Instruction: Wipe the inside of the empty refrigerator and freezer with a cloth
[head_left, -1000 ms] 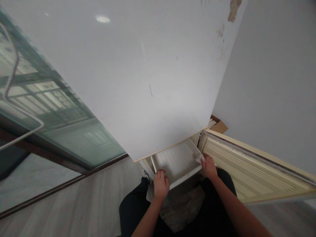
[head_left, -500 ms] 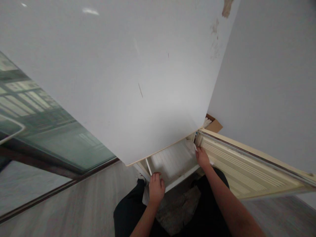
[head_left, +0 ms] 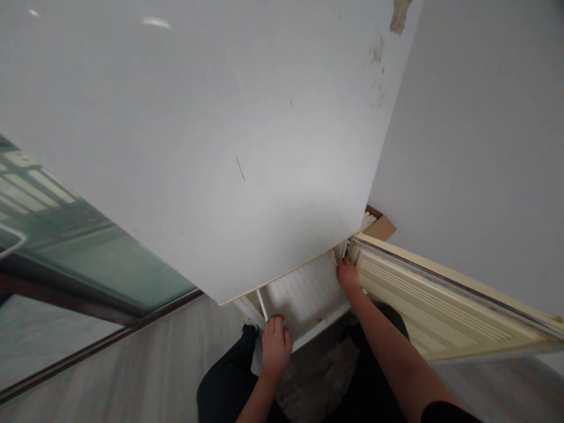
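A white drawer or tray (head_left: 304,294) with a ribbed bottom sticks out beneath a large white panel. My left hand (head_left: 276,345) has its fingers curled over the front left corner of the drawer. At the right side of the drawer, beside the hinge edge of an open cream door (head_left: 409,294), is my right hand (head_left: 348,274). Its fingers are bent around a thin white cloth (head_left: 333,257), of which only a ragged edge shows; the fingertips are partly hidden.
The white panel (head_left: 198,147) fills the upper view, with scratches and brown stains. An open cardboard box (head_left: 385,227) with white items stands behind the door. Glass with a dark frame (head_left: 163,311) is at left, above grey wood-look flooring (head_left: 145,364). My knees flank the drawer.
My right hand has moved slightly left and up along the drawer's right side, and less of the white cloth shows. My left hand stays at the front corner. The view has shifted slightly.
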Demonstrator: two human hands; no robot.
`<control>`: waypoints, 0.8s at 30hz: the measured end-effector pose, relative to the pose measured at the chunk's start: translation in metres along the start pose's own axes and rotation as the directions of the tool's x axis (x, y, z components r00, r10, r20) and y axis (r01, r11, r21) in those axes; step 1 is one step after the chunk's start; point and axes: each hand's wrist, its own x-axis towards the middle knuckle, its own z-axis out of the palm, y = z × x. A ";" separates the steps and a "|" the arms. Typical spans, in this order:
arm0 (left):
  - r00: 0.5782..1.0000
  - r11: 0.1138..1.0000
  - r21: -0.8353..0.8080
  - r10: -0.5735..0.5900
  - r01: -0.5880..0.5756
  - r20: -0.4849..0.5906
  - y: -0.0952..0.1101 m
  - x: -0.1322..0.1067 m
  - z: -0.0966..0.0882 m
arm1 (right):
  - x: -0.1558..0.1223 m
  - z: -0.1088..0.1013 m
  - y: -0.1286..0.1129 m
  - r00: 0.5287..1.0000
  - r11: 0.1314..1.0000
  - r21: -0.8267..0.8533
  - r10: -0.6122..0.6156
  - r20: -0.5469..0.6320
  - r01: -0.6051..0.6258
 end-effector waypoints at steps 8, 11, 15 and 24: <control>1.000 1.000 0.001 0.002 -0.003 0.025 0.000 0.000 -0.001 | -0.037 0.015 0.000 0.954 0.954 -0.020 0.299 0.022 -0.299; 0.999 1.000 0.005 0.000 0.000 0.037 0.001 0.001 -0.001 | -0.022 0.018 -0.004 0.944 0.945 0.042 0.320 0.081 -0.324; 0.999 1.000 0.014 -0.010 0.009 0.042 0.002 0.001 -0.001 | 0.019 0.010 -0.007 0.961 0.955 0.176 0.207 0.181 -0.239; 0.998 0.999 0.044 -0.029 0.027 0.047 0.004 0.000 -0.001 | 0.067 0.014 -0.009 0.986 0.963 0.257 0.046 0.160 -0.086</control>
